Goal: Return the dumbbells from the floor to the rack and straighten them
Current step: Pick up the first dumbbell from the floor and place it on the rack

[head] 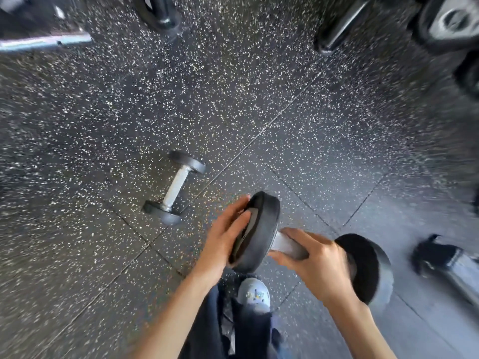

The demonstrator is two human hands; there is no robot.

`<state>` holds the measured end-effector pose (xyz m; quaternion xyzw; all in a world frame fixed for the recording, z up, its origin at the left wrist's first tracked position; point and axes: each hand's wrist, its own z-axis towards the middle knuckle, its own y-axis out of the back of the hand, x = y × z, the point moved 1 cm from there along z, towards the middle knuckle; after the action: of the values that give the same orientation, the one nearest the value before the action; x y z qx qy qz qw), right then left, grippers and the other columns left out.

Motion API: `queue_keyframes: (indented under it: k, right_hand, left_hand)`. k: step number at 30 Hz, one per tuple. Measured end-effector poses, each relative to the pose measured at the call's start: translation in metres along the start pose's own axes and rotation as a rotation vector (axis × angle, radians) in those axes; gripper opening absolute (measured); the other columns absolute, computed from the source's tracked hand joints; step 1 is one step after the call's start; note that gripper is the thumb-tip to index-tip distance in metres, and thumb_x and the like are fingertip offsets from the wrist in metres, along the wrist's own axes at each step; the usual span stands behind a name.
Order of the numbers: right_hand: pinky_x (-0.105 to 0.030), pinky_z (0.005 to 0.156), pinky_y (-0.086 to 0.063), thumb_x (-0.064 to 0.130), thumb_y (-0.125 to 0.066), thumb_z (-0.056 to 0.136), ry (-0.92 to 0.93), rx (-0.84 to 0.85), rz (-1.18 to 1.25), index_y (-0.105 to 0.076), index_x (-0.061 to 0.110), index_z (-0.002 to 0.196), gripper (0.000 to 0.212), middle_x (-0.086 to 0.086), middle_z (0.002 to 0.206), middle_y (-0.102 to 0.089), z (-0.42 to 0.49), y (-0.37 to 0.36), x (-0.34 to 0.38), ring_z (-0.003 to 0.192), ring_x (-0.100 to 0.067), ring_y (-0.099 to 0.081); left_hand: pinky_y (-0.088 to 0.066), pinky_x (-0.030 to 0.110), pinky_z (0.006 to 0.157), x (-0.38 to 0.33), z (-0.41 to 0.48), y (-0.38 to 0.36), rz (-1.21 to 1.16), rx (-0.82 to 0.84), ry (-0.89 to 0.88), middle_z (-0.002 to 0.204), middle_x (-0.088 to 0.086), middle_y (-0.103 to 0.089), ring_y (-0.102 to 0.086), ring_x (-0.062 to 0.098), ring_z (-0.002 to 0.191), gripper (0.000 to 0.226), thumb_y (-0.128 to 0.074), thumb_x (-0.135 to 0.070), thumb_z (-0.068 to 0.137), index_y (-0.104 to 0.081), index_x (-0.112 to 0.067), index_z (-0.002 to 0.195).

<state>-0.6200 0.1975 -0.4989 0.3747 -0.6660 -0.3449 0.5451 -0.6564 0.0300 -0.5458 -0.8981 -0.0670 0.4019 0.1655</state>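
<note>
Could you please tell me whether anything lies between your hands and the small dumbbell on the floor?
Nothing visible lies on the floor between them and the small dumbbell. Both are occupied, though: the right hand grips the large dumbbell's handle and the left hand presses flat against its end plate.

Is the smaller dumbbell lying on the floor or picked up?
On the floor: the smaller dumbbell rests flat on its speckled surface, untouched.

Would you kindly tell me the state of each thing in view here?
Big dumbbell: lifted off the floor, held by both grips.
Small dumbbell: lying on the floor, untouched.
Left grip: fingers flat against the big dumbbell's end.
Right grip: curled round its handle.
</note>
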Motion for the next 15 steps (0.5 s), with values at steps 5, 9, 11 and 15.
queue_keyframes:
  k: [5,9,11,15]
  right_hand:
    - [-0.022,0.048,-0.042,0.067,-0.061,0.058,-0.065,-0.054,0.014,-0.059,0.036,0.093,0.047,0.013,0.069,-0.067,-0.039,0.128,0.071,0.073,-0.011,-0.057]
    - [-0.028,0.056,-0.051,0.078,-0.057,0.059,-0.112,-0.065,0.045,-0.054,0.036,0.101,0.059,0.012,0.073,-0.069,-0.071,0.221,0.12,0.065,-0.018,-0.064]
    - [-0.031,0.059,-0.05,0.079,-0.048,0.06,-0.134,-0.091,0.041,-0.056,0.038,0.102,0.059,0.012,0.075,-0.069,-0.088,0.26,0.142,0.068,-0.021,-0.065]
    - [-0.027,0.059,-0.044,0.081,-0.041,0.06,-0.179,-0.118,-0.009,-0.063,0.039,0.094,0.058,0.013,0.076,-0.069,-0.128,0.325,0.183,0.071,-0.015,-0.064]
  left_hand:
    - [-0.039,0.045,0.105,-0.098,-0.097,-0.053,0.037,0.059,-0.04,0.126,-0.004,-0.061,-0.053,0.023,0.122,0.032,-0.059,-0.031,0.085,-0.061,-0.027,0.116]
    - [-0.042,0.014,0.092,-0.171,-0.166,-0.094,0.118,0.117,-0.111,0.116,-0.018,-0.064,-0.057,0.003,0.112,0.026,-0.056,-0.025,0.089,-0.06,-0.028,0.114]
    - [-0.043,0.01,0.085,-0.201,-0.197,-0.112,0.119,0.14,-0.106,0.111,-0.018,-0.066,-0.059,-0.001,0.105,0.024,-0.053,-0.019,0.091,-0.061,-0.026,0.112]
    - [-0.045,0.011,0.079,-0.248,-0.258,-0.14,0.112,0.22,-0.093,0.102,-0.021,-0.069,-0.062,-0.006,0.095,0.025,-0.052,-0.021,0.086,-0.06,-0.024,0.109]
